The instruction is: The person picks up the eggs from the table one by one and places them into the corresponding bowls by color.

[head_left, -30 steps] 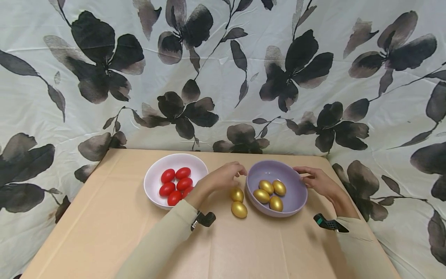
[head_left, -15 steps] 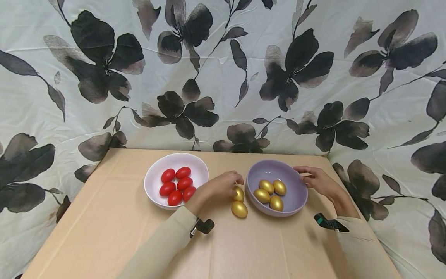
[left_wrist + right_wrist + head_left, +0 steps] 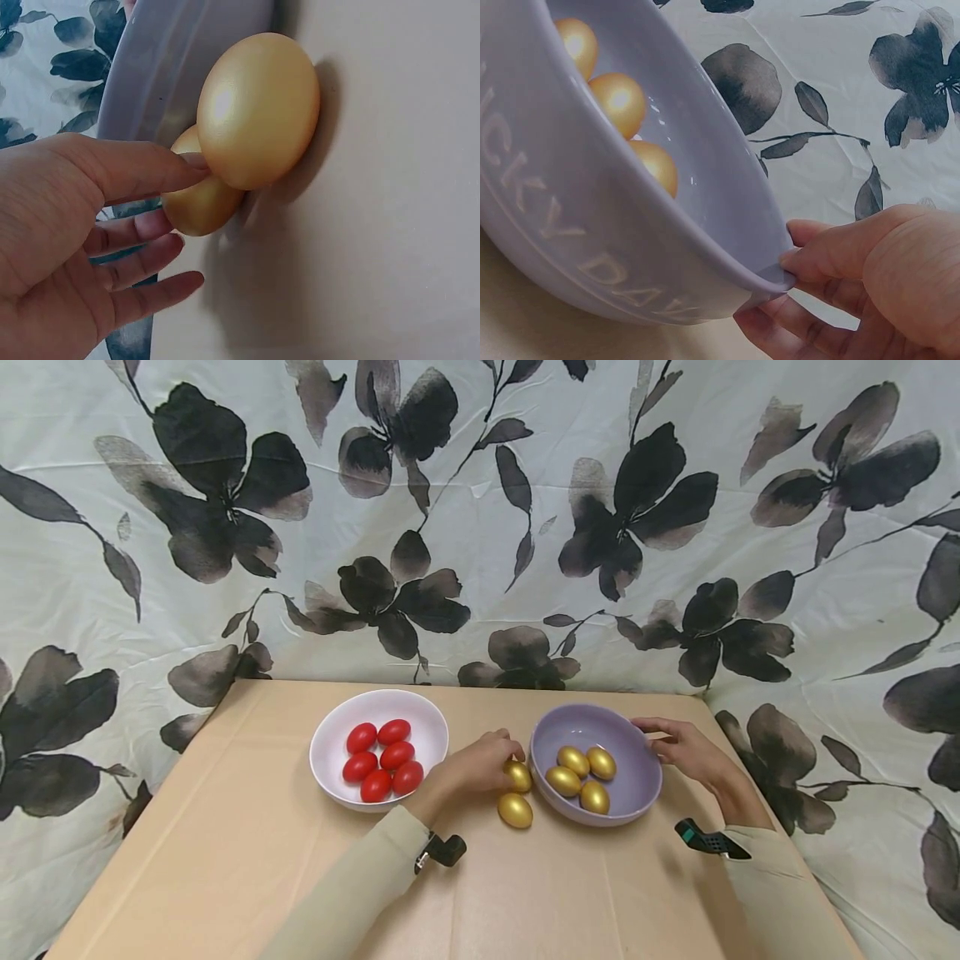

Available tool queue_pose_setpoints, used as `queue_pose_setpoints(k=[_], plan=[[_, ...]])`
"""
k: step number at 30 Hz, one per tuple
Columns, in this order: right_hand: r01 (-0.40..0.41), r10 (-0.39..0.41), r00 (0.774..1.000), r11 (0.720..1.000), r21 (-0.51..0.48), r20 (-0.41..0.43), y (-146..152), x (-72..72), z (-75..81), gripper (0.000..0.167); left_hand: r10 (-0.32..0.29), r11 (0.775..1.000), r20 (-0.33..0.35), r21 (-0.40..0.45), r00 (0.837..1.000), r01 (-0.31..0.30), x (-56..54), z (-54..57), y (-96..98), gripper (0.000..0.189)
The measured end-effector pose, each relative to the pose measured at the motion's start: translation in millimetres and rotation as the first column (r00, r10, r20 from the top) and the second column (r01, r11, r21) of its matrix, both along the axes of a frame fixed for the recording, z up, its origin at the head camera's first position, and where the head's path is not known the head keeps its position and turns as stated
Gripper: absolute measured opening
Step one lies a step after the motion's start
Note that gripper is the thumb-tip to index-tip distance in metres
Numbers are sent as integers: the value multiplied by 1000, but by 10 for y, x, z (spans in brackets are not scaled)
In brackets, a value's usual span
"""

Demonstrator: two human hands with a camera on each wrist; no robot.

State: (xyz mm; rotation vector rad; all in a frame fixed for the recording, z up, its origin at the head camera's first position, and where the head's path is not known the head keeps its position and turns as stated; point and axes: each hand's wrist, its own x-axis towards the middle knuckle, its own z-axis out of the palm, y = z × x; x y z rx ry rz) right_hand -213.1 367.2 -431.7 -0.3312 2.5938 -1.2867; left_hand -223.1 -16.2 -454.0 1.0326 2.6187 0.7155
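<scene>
My left hand [image 3: 480, 766] is at the far one of two golden eggs on the table, thumb and fingers about this far egg [image 3: 196, 208]. The near golden egg [image 3: 515, 811] lies just in front of it and partly hides it in the left wrist view. Right of both eggs stands a purple bowl [image 3: 647, 789] with several golden eggs [image 3: 564, 781] inside. My right hand [image 3: 900, 281] pinches this bowl's right rim, thumb on top and fingers beneath. Raised lettering runs along the bowl's outside in the right wrist view.
To the left of my left hand stands a white bowl [image 3: 327, 777] holding several red eggs [image 3: 377, 786]. A flowered cloth [image 3: 480, 527] hangs behind the table [image 3: 225, 860] and down its right side.
My left hand has come down and nearer, onto the far golden egg, which has shifted slightly right toward the purple bowl. My right hand has stayed at the rim.
</scene>
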Motion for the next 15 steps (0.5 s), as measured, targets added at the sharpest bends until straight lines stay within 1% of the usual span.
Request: queue_pose_setpoints(k=[3, 6, 9, 15], plan=[[-2, 2, 1000, 1000, -3, -3, 1, 4, 4, 47, -11, 1000, -20, 13, 1000, 12, -9, -21, 16, 31], [-2, 2, 1000, 1000, -1, -8, 4, 5, 6, 47, -36, 999, -35, 34, 999, 37, -12, -28, 39, 29], [-2, 2, 1000, 1000, 4, -10, 2, 2, 4, 47, -51, 998, -43, 35, 998, 52, -9, -25, 62, 27], [8, -8, 1000, 1000, 13, 0, -8, -1, 7, 48, -38, 999, -64, -4, 997, 37, -5, -22, 80, 24]])
